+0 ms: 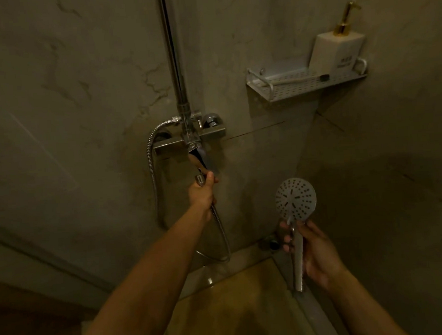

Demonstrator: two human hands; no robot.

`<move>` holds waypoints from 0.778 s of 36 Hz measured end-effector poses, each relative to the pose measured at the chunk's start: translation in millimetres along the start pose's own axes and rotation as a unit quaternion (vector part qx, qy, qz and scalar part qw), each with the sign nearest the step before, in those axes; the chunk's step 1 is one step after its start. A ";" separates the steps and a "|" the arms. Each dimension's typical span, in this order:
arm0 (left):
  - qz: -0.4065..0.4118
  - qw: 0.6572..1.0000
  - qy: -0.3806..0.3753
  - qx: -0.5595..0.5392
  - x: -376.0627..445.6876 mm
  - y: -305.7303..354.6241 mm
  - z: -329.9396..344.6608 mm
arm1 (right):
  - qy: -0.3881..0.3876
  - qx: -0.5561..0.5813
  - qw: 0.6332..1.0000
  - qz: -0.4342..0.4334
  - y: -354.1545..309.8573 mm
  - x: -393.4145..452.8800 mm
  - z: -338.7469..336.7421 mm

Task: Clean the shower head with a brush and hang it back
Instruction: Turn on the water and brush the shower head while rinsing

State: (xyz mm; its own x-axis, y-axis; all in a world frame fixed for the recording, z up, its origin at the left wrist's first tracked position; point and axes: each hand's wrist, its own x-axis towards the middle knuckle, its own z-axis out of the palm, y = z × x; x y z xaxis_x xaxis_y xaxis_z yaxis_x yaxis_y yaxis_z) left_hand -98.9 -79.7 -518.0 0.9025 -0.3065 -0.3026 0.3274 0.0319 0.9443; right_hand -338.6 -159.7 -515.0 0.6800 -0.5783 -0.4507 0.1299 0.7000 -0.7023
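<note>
My right hand (pixel 317 254) grips the handle of the shower head (pixel 296 198), a round grey face with many nozzle holes turned toward me. It is detached from its hose. My left hand (pixel 202 193) is closed around the free end of the metal hose (pixel 151 161), just below the mixer tap (pixel 190 140). The hose loops down from the tap's left side and back up into my left hand. A slim pale brush (pixel 294 80) with a dark tip lies on the wall shelf (pixel 310 86) at the upper right.
A chrome riser pipe (pixel 175 66) runs up the wall from the mixer. A white soap dispenser (pixel 337 54) with a gold pump stands on the shelf. The shower floor (pixel 223 309) and a floor drain fitting (pixel 271 244) lie below, in the corner.
</note>
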 end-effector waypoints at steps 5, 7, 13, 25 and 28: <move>0.001 1.000 -0.011 0.004 -1.6 2.4 -4.2 | 0.005 0.005 1.000 -0.013 3.9 -5.2 11.1; -0.003 1.000 -0.013 0.007 -0.7 1.9 -5.1 | 0.002 0.004 1.000 -0.014 4.2 -8.3 15.8; -0.020 0.999 -0.019 0.019 5.3 -1.9 -7.9 | -0.004 0.000 1.000 -0.013 3.9 -14.9 22.1; -0.066 0.995 -0.077 -0.008 12.1 0.4 -16.7 | 0.007 -0.005 1.000 -0.014 22.2 -12.2 18.3; -0.064 0.994 -0.085 0.005 15.6 0.4 -17.5 | 0.005 -0.005 1.000 -0.013 27.2 -13.0 19.1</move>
State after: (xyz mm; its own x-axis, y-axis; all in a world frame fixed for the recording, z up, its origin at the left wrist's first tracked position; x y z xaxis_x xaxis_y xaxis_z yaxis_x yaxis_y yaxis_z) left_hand -79.7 -67.8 -524.6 0.7929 -0.4642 -0.3947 0.4331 -0.0261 0.9009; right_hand -330.1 -125.1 -517.7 0.6691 -0.6011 -0.4370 0.1403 0.6796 -0.7200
